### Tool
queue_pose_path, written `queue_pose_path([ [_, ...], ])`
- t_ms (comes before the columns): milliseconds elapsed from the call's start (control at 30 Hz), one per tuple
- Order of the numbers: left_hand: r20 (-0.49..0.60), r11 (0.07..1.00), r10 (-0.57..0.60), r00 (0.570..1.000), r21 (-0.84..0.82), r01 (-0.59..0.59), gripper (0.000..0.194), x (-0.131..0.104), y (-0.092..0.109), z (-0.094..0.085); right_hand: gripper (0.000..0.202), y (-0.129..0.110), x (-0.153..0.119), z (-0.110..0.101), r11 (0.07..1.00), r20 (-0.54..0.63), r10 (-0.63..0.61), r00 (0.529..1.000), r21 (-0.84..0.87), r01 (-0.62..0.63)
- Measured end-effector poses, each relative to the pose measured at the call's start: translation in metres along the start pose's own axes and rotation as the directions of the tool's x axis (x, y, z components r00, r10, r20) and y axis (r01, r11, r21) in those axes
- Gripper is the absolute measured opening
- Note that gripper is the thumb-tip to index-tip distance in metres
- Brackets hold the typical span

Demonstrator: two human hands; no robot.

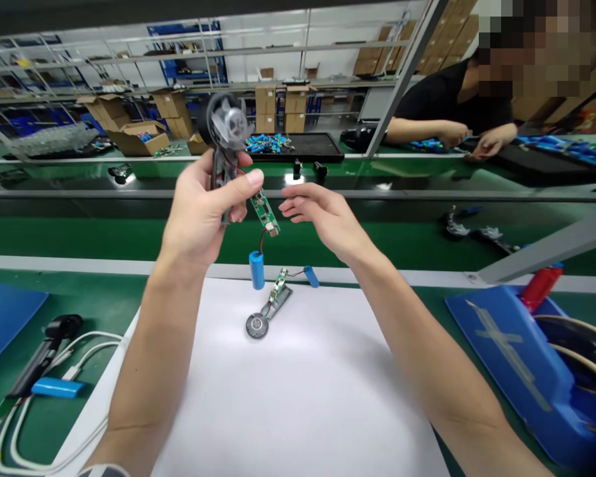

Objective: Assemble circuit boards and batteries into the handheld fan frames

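My left hand is closed round the dark handle of a small handheld fan, raised above the bench with its clear-grey blades at the top. From the handle a green circuit board slants down to the right. A blue battery cell hangs below the board on a red wire. Just right of the board is my right hand, fingers stretched out and nothing held. On the white sheet lies a second fan assembly with its own board and a smaller-looking blue cell.
At left lie white cables, a blue battery and a dark fan. A blue holder with a red cylinder stands right. Ahead, a conveyor carries fan parts. Behind it are a black tray and a co-worker.
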State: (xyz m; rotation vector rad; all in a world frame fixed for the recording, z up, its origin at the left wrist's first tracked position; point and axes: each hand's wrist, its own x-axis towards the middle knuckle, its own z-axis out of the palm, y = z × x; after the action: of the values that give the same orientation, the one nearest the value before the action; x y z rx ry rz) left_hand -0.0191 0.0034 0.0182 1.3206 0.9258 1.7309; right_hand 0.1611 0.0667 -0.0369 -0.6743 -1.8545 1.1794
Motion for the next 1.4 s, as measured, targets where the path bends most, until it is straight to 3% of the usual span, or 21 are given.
queue_pose_path([
  [33, -0.012, 1.000, -0.010, 1.000, 0.003, 0.010, 0.030, -0.001, -0.001, 0.002, 0.037, -0.004, -0.001, 0.004, 0.994, 0.028, 0.008, 1.000, 0.106, -0.011],
  [133, -0.051, 0.999, -0.048, 0.998, 0.015, 0.049, 0.030, -0.003, -0.004, 0.005, 0.051, -0.012, -0.008, 0.031, 0.950, 0.254, -0.039, 0.966, 0.309, -0.043],
  [200, -0.076, 0.998, -0.058, 0.995, 0.033, 0.061, 0.032, -0.003, -0.007, 0.005, 0.045, -0.012, -0.013, 0.050, 0.921, 0.214, -0.060, 0.975, 0.387, -0.028],
  [267, -0.078, 0.995, -0.055, 0.995, 0.074, 0.061, 0.032, -0.003, -0.008, 0.003, 0.038, -0.009, -0.015, 0.060, 0.894, 0.093, -0.011, 0.996, 0.448, -0.031],
  [400, 0.003, 0.981, -0.106, 0.994, 0.165, 0.104, 0.033, -0.003, -0.009, 0.000, 0.035, -0.011, -0.014, 0.048, 0.913, -0.053, 0.005, 0.999, 0.408, 0.017],
  [600, 0.068, 0.970, -0.122, 0.990, 0.221, 0.104, 0.034, -0.007, -0.007, 0.004, 0.031, -0.022, -0.017, 0.028, 0.973, 0.060, -0.065, 0.996, 0.225, 0.050],
  [700, 0.075, 0.978, -0.094, 0.993, 0.196, 0.078, 0.034, -0.008, -0.008, 0.008, 0.026, -0.023, -0.018, 0.027, 0.979, 0.048, -0.103, 0.994, 0.184, 0.093],
  [800, 0.099, 0.988, -0.115, 0.988, 0.111, 0.104, 0.030, -0.008, -0.009, 0.013, 0.025, -0.023, -0.017, 0.024, 0.980, -0.053, -0.149, 0.987, 0.124, 0.154],
  [900, 0.160, 0.976, -0.200, 0.967, -0.053, 0.211, 0.030, -0.008, -0.011, 0.017, 0.025, -0.025, -0.016, 0.021, 0.978, -0.112, -0.155, 0.982, 0.125, 0.169],
  [1000, 0.202, 0.942, -0.273, 0.941, -0.142, 0.304, 0.030, -0.007, -0.011, 0.018, 0.023, -0.029, -0.016, 0.018, 0.975, -0.113, -0.137, 0.984, 0.158, 0.154],
  [1167, 0.229, 0.916, -0.286, 0.930, -0.221, 0.336, 0.027, -0.001, -0.019, 0.013, 0.021, -0.031, -0.014, 0.019, 0.978, -0.100, -0.111, 0.989, 0.168, 0.126],
  [1400, 0.333, 0.836, -0.309, 0.891, -0.352, 0.421, 0.045, 0.006, -0.040, 0.003, 0.021, -0.018, -0.014, 0.029, 0.964, -0.109, -0.084, 0.991, 0.243, 0.108],
])
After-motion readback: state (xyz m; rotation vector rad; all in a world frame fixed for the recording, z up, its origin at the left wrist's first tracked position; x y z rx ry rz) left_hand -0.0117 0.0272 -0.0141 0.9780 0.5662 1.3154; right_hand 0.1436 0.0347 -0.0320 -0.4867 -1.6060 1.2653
